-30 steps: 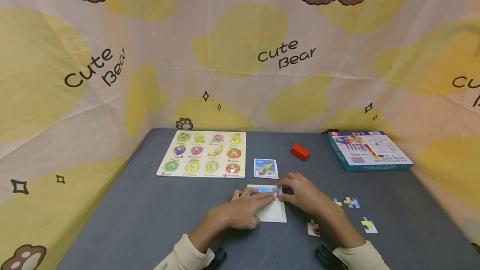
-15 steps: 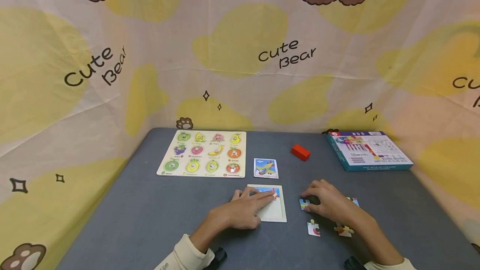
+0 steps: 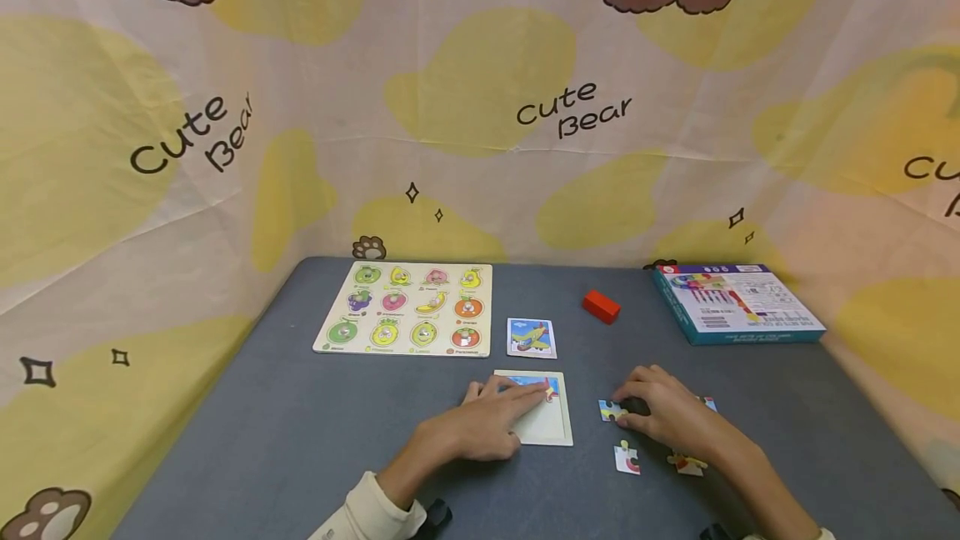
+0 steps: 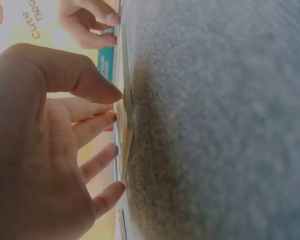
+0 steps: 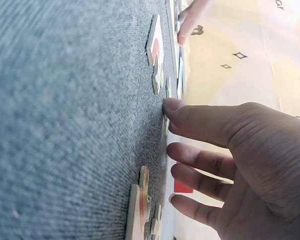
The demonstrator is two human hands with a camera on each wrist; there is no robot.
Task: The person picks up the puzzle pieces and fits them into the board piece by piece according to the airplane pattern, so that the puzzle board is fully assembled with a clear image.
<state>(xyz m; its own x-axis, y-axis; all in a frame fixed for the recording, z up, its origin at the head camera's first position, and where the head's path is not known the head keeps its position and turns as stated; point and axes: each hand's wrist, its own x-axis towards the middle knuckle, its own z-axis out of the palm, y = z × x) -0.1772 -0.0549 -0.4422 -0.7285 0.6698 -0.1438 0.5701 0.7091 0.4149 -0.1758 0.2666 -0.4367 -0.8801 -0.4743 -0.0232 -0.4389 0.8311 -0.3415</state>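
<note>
My left hand (image 3: 480,422) lies over a small cream puzzle tray (image 3: 549,427), its outstretched fingers resting on assembled blue-sky pieces (image 3: 534,380) along the tray's top. In the left wrist view, the thumb (image 4: 97,85) touches the tray's near edge. To the right, my right hand (image 3: 667,408) hovers low over the table, thumb and fingers spaced apart at the right edge of a blue-and-yellow jigsaw piece (image 3: 609,411). Its thumb (image 5: 185,111) reaches down close to the tabletop in the right wrist view. A white-and-red jigsaw piece (image 3: 627,458) lies just nearer.
More jigsaw pieces (image 3: 686,464) lie by the right forearm, partly covered. Behind the tray is an airplane picture card (image 3: 532,338). Farther back are a fruit puzzle board (image 3: 408,308), a red block (image 3: 601,307) and a teal-sided box (image 3: 738,307). A printed cloth backs the table.
My right hand has left the tray and moved right to the loose pieces, then shifted slightly farther right, uncovering more of the blue-and-yellow piece. My left hand stays put on the tray.
</note>
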